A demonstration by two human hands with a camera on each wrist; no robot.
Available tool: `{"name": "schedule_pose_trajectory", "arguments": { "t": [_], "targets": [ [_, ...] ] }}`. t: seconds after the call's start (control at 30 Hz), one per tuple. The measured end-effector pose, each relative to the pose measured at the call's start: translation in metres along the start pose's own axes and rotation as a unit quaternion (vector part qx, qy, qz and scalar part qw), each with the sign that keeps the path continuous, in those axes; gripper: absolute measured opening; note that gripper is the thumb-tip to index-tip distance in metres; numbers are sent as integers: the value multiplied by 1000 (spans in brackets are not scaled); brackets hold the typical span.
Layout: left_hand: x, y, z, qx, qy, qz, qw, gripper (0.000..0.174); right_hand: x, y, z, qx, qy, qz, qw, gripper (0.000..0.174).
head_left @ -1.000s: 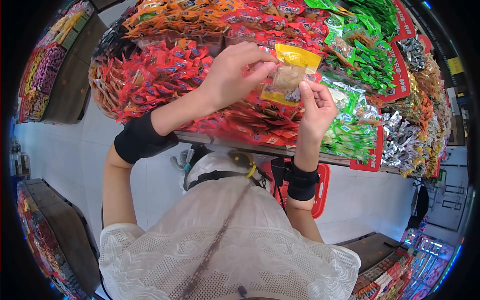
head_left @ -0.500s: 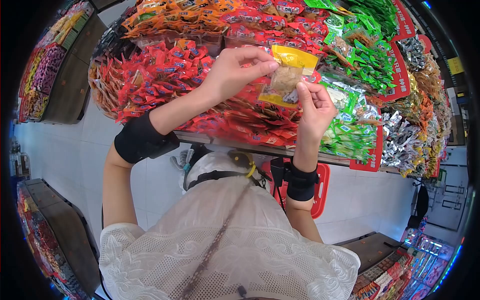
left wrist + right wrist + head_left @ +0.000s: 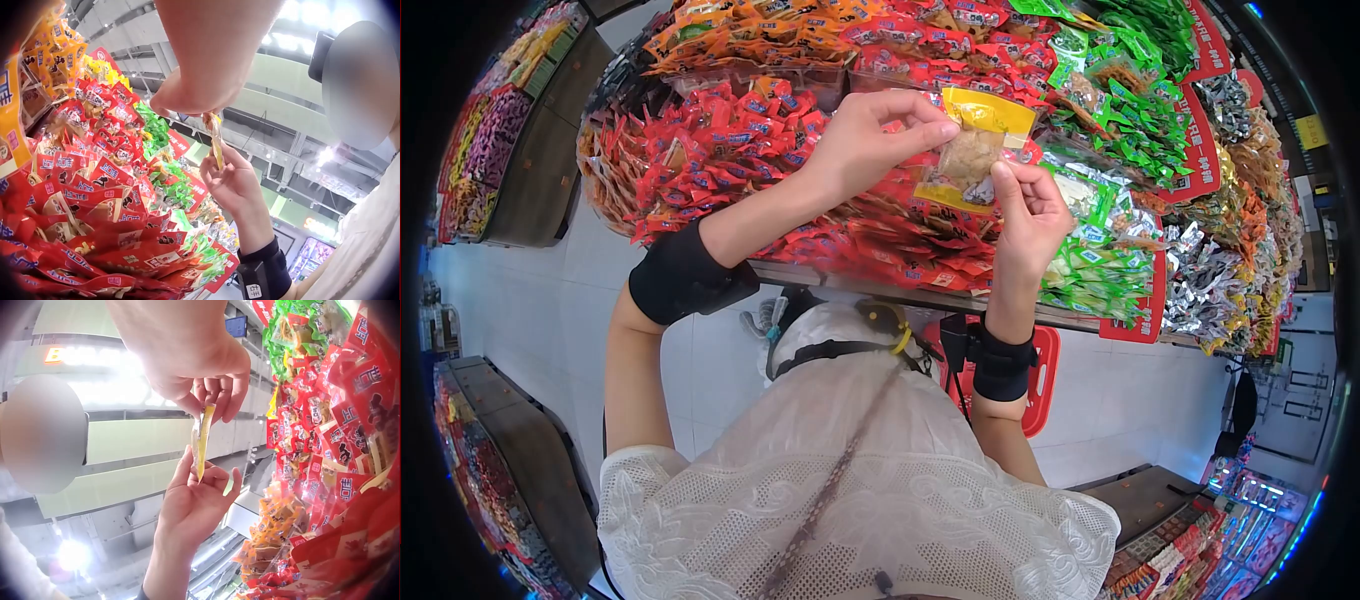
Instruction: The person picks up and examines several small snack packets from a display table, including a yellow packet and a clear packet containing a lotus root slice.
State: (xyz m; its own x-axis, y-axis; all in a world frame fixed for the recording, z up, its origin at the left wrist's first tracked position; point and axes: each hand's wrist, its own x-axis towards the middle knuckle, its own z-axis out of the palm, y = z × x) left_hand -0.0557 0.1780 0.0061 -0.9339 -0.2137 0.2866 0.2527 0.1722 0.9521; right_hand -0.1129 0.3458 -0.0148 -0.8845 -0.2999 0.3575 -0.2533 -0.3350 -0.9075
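Observation:
A small snack packet [image 3: 975, 152], clear in the middle with yellow ends, is held up in front of the person over the display of bags. Through its window a pale brown food piece shows. My left hand [image 3: 875, 140] pinches the packet's left edge between thumb and forefinger. On the opposite edge, my right hand [image 3: 1032, 208] grips it with the thumb on the near face. Both wrist views show the packet edge-on, as a thin strip [image 3: 202, 440] between the two hands. Fingers behind the packet are partly hidden in the head view.
Heaps of red snack bags [image 3: 730, 150] lie beneath and left of the hands, with orange bags [image 3: 760, 40] behind. Green bags [image 3: 1120, 120] and silver ones [image 3: 1195, 270] fill the right side. Below the display's edge stands a red basket [image 3: 1045, 380]. More shelving [image 3: 510, 430] flanks the aisle.
The packet has shifted slightly left and tilted a little. My left hand has moved slightly and its fingers have settled on the packet's edge; my right hand has barely moved.

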Motion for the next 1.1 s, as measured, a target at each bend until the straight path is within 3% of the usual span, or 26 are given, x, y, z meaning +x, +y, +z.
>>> {"name": "schedule_pose_trajectory", "arguments": {
  "t": [0.27, 0.37, 0.47, 0.57, 0.6, 0.67, 0.77, 0.8, 0.87, 1.03, 1.1],
  "targets": [
    [-1, -6, 6, -58, 22, -9, 998, 24, 1, 3, 0, 10, 9, -6, 1000, 6],
    [-6, -4, 6, -50, -39, -44, 997, 25, 0, 3, 0, 15, 2, -6, 1000, 7],
    [-8, -7, 13, -11, -33, 16, 999, 27, -2, 4, 3, 18, -17, 13, 1000, 8],
    [-10, -6, 18, -83, 16, 2, 996, 27, -1, 6, 9, 28, -20, 23, 999, 8],
    [-9, -5, 16, 18, 48, 73, 996, 29, 0, 0, 18, 32, -1, 16, 999, 7],
    [-6, -1, 10, 218, 109, 211, 947, 32, 2, 0, 18, 37, 4, 13, 999, 11],
    [-3, -3, -3, 448, 124, 421, 779, 32, 2, 13, -5, 30, -51, 26, 998, 19],
    [-5, -7, -5, 477, 120, 446, 748, 27, 1, 13, -8, 23, -77, 33, 996, 21],
    [-9, -8, -4, 502, 120, 458, 723, 25, -2, 6, -8, 7, -130, 30, 991, 17],
    [-16, -2, -7, 544, 106, 494, 670, 31, -8, -12, 22, 77, -93, 88, 989, 25],
    [-20, -4, -10, 545, 77, 483, 681, 31, -4, -12, 23, 78, -90, 77, 990, 25]
  ]
}}
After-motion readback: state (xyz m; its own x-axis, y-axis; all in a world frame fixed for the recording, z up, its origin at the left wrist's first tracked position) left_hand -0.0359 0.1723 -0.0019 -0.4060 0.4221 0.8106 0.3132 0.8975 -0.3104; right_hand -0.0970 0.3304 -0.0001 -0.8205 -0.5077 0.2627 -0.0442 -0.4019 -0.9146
